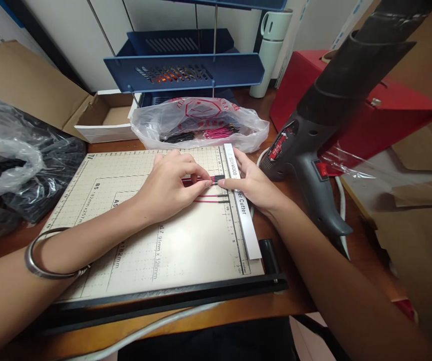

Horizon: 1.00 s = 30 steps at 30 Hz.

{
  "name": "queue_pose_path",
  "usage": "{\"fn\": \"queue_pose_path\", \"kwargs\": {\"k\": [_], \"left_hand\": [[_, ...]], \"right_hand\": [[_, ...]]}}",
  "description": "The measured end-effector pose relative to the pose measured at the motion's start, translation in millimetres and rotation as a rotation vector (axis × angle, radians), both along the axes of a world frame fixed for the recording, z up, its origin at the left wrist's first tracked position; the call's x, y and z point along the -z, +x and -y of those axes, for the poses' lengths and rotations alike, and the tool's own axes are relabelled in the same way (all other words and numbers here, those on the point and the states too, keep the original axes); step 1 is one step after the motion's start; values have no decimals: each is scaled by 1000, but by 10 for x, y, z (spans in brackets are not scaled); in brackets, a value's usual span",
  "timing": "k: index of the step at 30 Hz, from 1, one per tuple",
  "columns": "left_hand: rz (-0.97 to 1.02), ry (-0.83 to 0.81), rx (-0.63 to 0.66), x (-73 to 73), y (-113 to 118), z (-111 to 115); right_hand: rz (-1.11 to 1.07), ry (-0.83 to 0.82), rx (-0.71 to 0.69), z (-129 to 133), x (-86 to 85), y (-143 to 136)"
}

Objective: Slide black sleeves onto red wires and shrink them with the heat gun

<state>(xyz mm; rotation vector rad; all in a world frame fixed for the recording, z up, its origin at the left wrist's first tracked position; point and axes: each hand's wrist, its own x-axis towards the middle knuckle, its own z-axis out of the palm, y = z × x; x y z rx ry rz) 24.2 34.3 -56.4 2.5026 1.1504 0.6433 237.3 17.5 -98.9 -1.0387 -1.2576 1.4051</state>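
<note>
My left hand (176,183) pinches a few thin red wires between thumb and fingertips, over the cream board of a paper cutter (186,250). The black wire ends (219,178) point right, toward the white cutter strip (241,205). My right hand (251,183) reaches round that strip, its thumb at the black ends and its other fingers apart, partly hidden behind the strip. Just below the hands, two more red wires (206,201) with black ends lie on the board.
Behind the board lies a plastic bag (201,123) of black and red wires. A grey heat gun (313,135) and red box (355,115) stand right. Plastic bags (9,160) and a cardboard box (105,115) are left. A blue rack (186,72) and pale bottle (270,55) stand behind.
</note>
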Motion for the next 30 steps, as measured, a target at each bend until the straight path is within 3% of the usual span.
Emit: {"fn": "queue_pose_path", "kwargs": {"k": [16,22,30], "left_hand": [[-12,-41,33,-4,37,-12],[-27,-37,38,-19,50,-5],[-22,-50,44,-28,40,-19]], "right_hand": [[8,-2,-41,-2,-12,33],[-80,-66,-53,-23,-45,52],[-23,-13,-57,-11,-37,83]]}}
